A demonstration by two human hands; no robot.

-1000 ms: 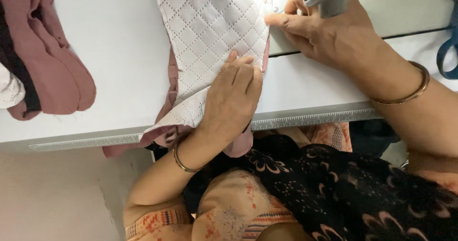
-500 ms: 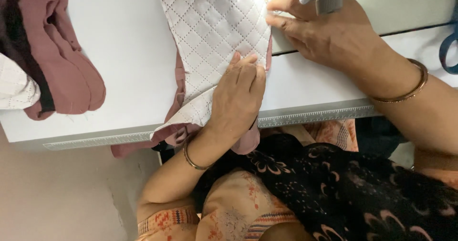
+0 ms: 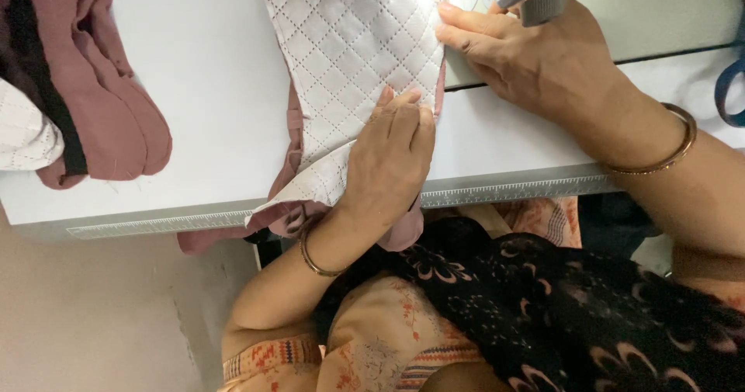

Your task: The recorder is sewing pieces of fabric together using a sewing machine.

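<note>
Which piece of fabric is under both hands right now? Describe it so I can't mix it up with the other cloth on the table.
On the white sewing table, look at the middle near the front edge. The quilted white piece lies flat there, with the left hand pressing on it and the right hand at its edge. Diamond stitching and a pale colour set it apart from the plain mauve stack at far left.

The left hand (image 3: 388,163) has slid slightly up the quilted white panel (image 3: 349,50); the right hand (image 3: 535,58) edged upward too. The mauve fabric pile (image 3: 93,89) sits lower in view.
</note>
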